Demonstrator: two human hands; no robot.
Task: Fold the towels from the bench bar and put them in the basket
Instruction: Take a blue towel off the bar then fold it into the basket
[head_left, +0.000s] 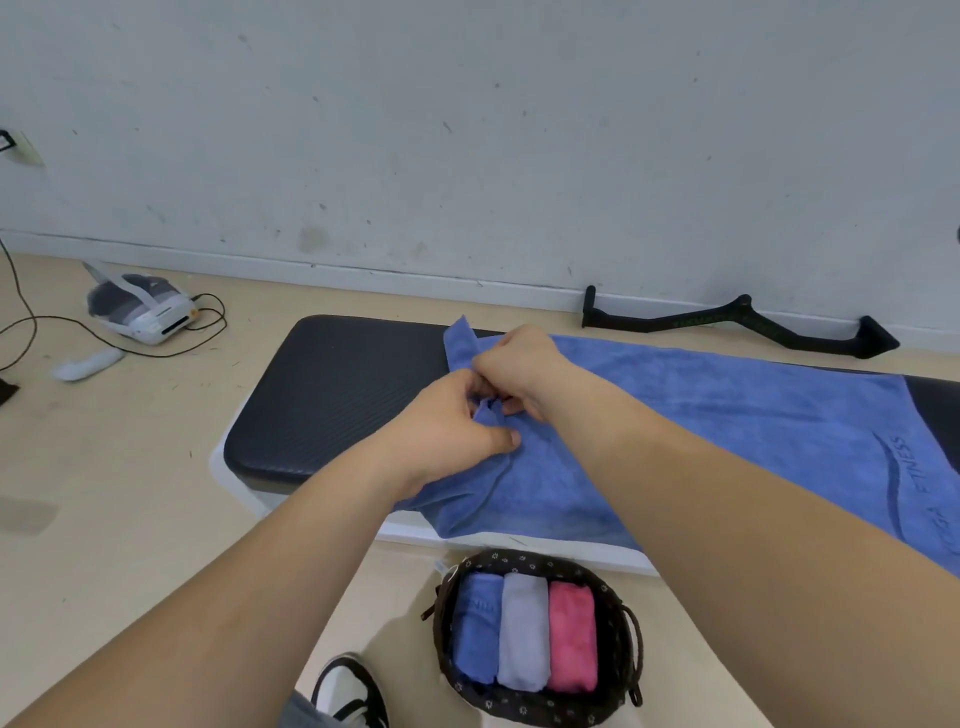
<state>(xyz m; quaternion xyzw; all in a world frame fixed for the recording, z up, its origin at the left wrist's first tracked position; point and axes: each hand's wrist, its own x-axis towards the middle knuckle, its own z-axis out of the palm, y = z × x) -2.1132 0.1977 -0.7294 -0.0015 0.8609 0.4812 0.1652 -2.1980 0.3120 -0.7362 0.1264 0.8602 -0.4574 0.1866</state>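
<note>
A blue towel with dark lettering lies spread along the black padded bench. Its left end is bunched up near the bench's middle. My left hand pinches that bunched edge, and my right hand grips the same edge just behind it. On the floor in front of the bench stands a dark patterned basket. Inside it lie a folded blue towel, a grey one and a pink one, side by side.
A white headset with a black cable and a white controller lie on the floor at the left. A black cable-machine handle rests against the wall behind the bench. My shoe is beside the basket.
</note>
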